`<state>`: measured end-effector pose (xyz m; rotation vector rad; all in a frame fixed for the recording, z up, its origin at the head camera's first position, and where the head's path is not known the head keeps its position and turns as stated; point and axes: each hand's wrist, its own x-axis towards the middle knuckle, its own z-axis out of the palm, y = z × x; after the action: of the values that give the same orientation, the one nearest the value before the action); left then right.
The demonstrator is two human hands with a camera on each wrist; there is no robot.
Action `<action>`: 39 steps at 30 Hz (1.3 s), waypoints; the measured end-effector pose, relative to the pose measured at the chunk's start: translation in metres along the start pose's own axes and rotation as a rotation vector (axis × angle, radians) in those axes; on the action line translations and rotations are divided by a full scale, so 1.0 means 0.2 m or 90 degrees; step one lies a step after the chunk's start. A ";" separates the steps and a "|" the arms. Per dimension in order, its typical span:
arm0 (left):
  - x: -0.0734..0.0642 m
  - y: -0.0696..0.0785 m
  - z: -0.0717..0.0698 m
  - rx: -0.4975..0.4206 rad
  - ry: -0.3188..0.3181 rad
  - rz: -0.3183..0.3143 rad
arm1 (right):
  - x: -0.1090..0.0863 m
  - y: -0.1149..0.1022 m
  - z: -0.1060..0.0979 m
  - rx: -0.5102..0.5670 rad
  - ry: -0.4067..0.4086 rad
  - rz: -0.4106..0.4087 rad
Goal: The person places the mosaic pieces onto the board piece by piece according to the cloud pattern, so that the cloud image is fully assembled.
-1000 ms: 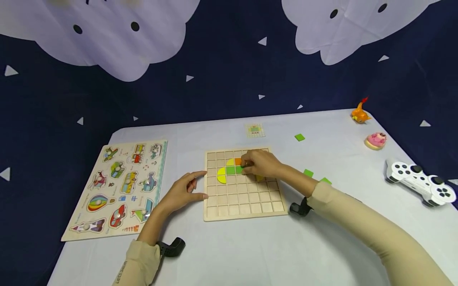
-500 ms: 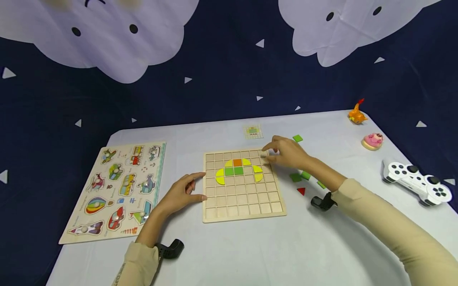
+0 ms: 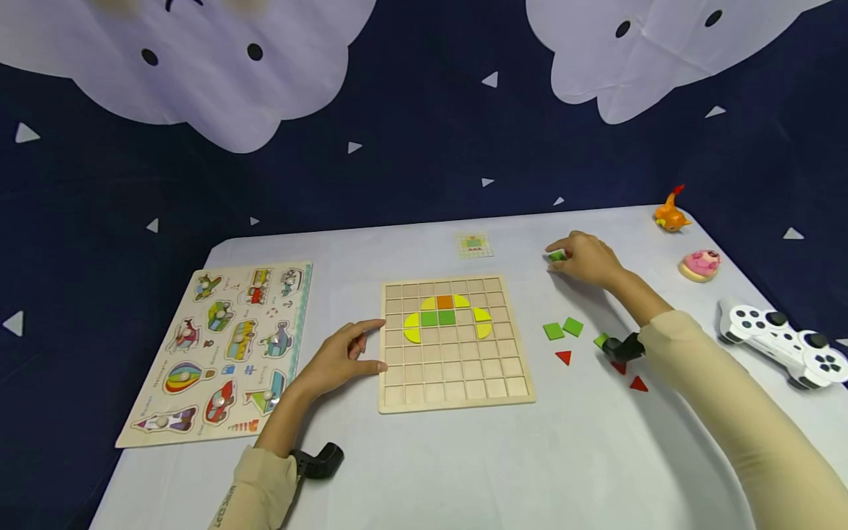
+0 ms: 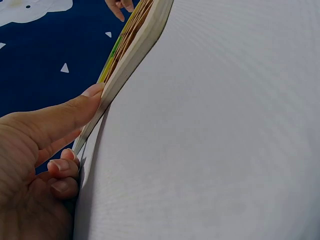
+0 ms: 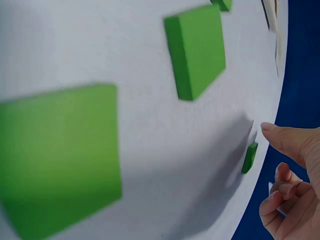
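Note:
My left hand [image 3: 336,361] rests at the left edge of a wooden grid board [image 3: 457,375], thumb and index finger touching its rim. In the left wrist view the thumb [image 4: 75,112] lies along the board's side. Set in the grid are yellow rounded pieces [image 3: 412,329], an orange square [image 3: 444,302] and two green squares [image 3: 438,318]. Beyond the board's right side, my right hand [image 3: 589,259] reaches over a green square tile [image 3: 556,256]. The right wrist view shows that tile [image 5: 250,157] on the table, between the parted thumb and fingers.
More green tiles [image 3: 553,331] and red triangles [image 3: 563,358] lie right of the board. A small pattern card [image 3: 474,245] sits behind it. A picture puzzle board [image 3: 218,353] occupies the left; a game controller [image 3: 782,341] and two small figures [image 3: 700,265] stand at the right.
My right hand has left the grid and moved right to the far green tile, leaving the orange and green squares uncovered. The left hand stays at the board's edge.

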<state>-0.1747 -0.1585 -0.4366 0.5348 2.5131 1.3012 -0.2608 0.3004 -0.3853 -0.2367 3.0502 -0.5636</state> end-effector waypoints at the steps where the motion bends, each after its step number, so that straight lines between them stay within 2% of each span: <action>1: 0.00 0.00 0.00 0.000 0.000 0.000 | 0.00 0.01 -0.01 0.001 -0.003 0.007; 11: 0.00 0.00 0.00 -0.001 -0.001 0.002 | 0.04 0.13 -0.01 0.009 -0.033 0.035; 17: 0.00 0.00 0.00 0.000 0.001 0.004 | 0.02 0.12 0.00 0.021 -0.018 0.039; 24: 0.00 0.00 0.00 0.000 0.000 0.003 | 0.00 0.13 0.02 0.005 0.011 -0.008; 32: 0.00 0.00 0.00 -0.002 -0.001 0.004 | -0.02 0.14 0.03 -0.010 0.025 -0.032; 39: 0.00 0.00 0.00 0.001 -0.002 0.002 | -0.04 0.12 0.05 0.014 0.034 -0.051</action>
<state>-0.1756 -0.1589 -0.4363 0.5412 2.5119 1.2992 -0.2559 0.3197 -0.4023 -0.3512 3.0954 -0.6168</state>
